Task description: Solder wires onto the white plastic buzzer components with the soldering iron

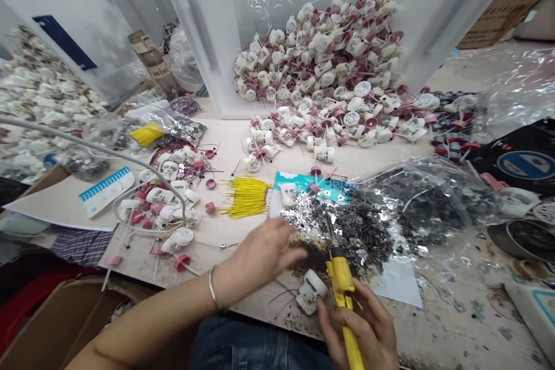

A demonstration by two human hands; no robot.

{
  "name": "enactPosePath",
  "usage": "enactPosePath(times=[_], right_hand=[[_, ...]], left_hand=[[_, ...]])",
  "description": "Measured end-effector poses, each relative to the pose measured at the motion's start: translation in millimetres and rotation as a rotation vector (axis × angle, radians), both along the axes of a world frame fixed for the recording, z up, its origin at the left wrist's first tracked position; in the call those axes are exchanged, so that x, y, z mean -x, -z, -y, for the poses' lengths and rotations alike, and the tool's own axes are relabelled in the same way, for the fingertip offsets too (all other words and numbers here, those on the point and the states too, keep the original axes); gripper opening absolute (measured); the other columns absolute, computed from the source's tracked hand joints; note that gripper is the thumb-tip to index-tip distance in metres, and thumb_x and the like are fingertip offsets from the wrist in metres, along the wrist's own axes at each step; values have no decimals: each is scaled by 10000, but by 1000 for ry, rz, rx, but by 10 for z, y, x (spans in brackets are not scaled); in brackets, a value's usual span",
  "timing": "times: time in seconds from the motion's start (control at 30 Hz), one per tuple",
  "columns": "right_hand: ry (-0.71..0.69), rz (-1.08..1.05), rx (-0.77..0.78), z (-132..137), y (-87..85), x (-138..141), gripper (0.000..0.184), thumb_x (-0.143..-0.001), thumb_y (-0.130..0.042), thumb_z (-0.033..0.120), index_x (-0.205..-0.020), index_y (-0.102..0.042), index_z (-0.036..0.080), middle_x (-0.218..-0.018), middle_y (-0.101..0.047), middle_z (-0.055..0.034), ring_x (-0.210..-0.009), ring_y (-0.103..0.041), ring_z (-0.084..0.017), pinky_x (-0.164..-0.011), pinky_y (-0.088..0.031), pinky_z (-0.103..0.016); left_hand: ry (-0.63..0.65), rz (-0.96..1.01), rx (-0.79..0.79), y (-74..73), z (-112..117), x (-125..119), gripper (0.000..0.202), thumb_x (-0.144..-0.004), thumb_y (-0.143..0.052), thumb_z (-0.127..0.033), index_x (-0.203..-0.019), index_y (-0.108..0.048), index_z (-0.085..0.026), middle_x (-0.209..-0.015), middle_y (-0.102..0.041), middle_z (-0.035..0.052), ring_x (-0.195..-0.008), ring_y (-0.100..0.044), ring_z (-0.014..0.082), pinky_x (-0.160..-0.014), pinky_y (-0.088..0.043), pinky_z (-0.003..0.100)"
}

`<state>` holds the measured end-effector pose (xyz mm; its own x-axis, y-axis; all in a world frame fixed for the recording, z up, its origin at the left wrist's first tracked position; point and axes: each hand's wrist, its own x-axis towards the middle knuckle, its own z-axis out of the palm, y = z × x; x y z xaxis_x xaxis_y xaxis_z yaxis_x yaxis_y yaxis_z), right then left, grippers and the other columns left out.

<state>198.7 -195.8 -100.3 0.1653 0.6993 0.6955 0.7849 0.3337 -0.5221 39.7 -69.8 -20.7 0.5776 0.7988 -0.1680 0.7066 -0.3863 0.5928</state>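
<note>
My right hand is wrapped round a yellow-handled soldering iron, its metal tip pointing away over the small parts. The thumb tip of that hand is against a white plastic housing with thin wires, lying at the bench's near edge. My left hand hovers at the near-left side of a heap of small silver metal pieces, thumb apart from the fingers and nothing seen in it. Below the iron's tip is a dark brown, crusty patch. A bundle of yellow wires lies left of the heap.
Behind, a large pile of white and pink plastic assemblies spills from a translucent bin. More housings lie at left under a grey cable. A clear plastic bag of dark pieces and a metal cup stand right.
</note>
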Motion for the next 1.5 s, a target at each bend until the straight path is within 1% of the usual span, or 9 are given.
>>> enactPosePath(times=[0.17,0.37,0.57,0.73,0.87,0.97,1.13,1.33,1.5], right_hand=[[46,-29,17,-42,-168,-6,181,-704,-719,84,-745,-571,179,-1177,-538,-87,-943,-640,-138,-675,-592,-213],[116,-74,-46,-33,-122,-79,202,-703,-733,108,-669,-549,183,-899,-585,-51,-903,-638,-157,-678,-572,-230],[108,-205,5,-66,-177,-114,239,-722,-704,88,-670,-495,191,-1065,-560,-63,-942,-626,-127,-717,-553,-212],[59,-517,132,-394,-274,-20,207,-757,-682,134,-737,-484,192,-1205,-487,-71,-973,-644,-142,-764,-574,-273],[49,-421,124,-826,-329,2,197,-743,-698,180,-786,-508,206,-1149,-507,-62,-1181,-523,-203,-901,-516,-371],[57,-419,90,-1071,-380,14,217,-724,-716,222,-786,-509,207,-1133,-515,-62,-1177,-512,-211,-929,-474,-395],[43,-972,119,-1277,-428,138,367,-603,-795,322,-778,-491,212,-1182,-469,-66,-1182,-488,-238,-920,-466,-405],[-13,-1214,157,-1386,-410,208,406,-641,-758,307,-856,-419,243,-924,-559,18,-914,-588,-139,-876,-473,-346],[-88,-1360,187,-1403,-408,197,437,-635,-743,292,-861,-372,252,-811,-547,64,-766,-589,-99,-782,-491,-297]], left_hand=[[-238,38,-93,155,-668,-131,532,-785,-676,-278,-1262,-512,-108,-1219,-552,166,-1167,-490,310,-1030,-354,483],[-257,165,120,256,-1002,-74,352,-733,-672,-275,-1044,-656,-109,-963,-683,102,-833,-610,210,-817,-483,372],[-273,382,393,245,-972,109,307,-819,-582,-245,-1089,-640,-111,-879,-705,71,-667,-611,111,-640,-502,257],[-418,792,922,197,-870,90,217,-772,-662,-142,-989,-656,-136,-888,-697,52,-751,-644,110,-786,-536,286],[-502,928,1111,185,-805,13,122,-797,-652,-143,-912,-631,-109,-807,-686,66,-774,-664,157,-865,-545,376],[-496,966,1136,194,-762,-50,43,-834,-599,-133,-864,-607,-104,-805,-680,72,-815,-672,179,-915,-529,414],[-480,1088,1121,217,-673,-141,145,-800,-630,-93,-943,-623,-118,-937,-684,62,-869,-662,159,-963,-498,371],[-501,1229,987,311,-568,-250,254,-692,-764,-127,-934,-691,-155,-830,-704,16,-688,-631,95,-695,-513,200],[-534,1310,888,330,-517,-335,337,-606,-828,-150,-918,-699,-152,-844,-709,1,-696,-625,78,-654,-489,152]])
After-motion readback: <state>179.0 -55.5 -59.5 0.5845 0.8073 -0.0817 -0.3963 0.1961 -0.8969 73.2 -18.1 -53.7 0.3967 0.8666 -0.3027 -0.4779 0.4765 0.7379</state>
